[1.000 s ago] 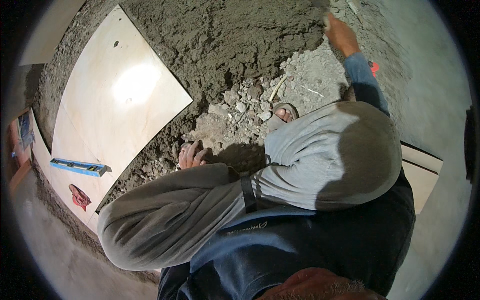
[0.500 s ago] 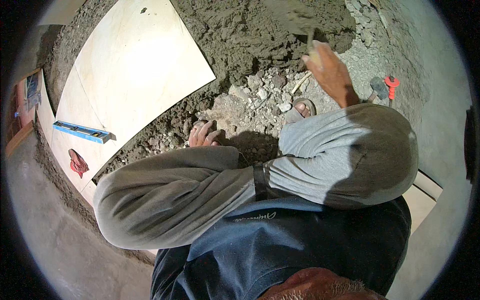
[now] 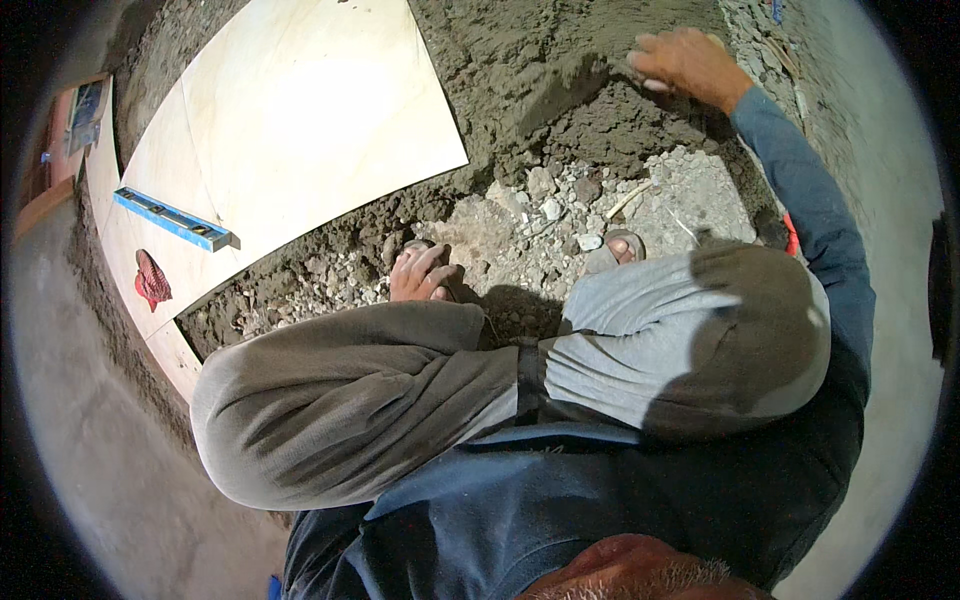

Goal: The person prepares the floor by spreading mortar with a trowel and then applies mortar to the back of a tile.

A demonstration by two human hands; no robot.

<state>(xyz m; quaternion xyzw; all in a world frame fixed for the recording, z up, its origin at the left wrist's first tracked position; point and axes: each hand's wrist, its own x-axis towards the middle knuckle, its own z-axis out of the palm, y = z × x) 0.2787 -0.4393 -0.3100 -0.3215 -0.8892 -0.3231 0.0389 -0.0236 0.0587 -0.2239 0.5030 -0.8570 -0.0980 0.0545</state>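
My right hand [image 3: 692, 68] is closed round the handle of a trowel, reaching over the grey wet mortar [image 3: 480, 60] at the upper right. Only a pale bit of the handle [image 3: 716, 41] shows past my fingers. The blade cannot be clearly told from the mortar. In front of my left shin, my left hand [image 3: 422, 272] rests low by the rubble with its fingers bent and slightly apart. Nothing shows in it, and its arm is hidden behind my leg. Beside the mortar lies a large pale tile [image 3: 390, 110], its corner pointing toward the rubble.
A blue spirit level [image 3: 172, 218] and a crumpled red cloth [image 3: 151, 280] lie on the tiles at left. Broken rubble [image 3: 545, 205] spreads before my feet, with a flat concrete piece [image 3: 705, 190] at right. A red tool part [image 3: 791, 234] shows beside my right forearm.
My right hand has moved up and to the right with the trowel, and its blue sleeve now shows. The view has shifted slightly. My left hand stays by the rubble.
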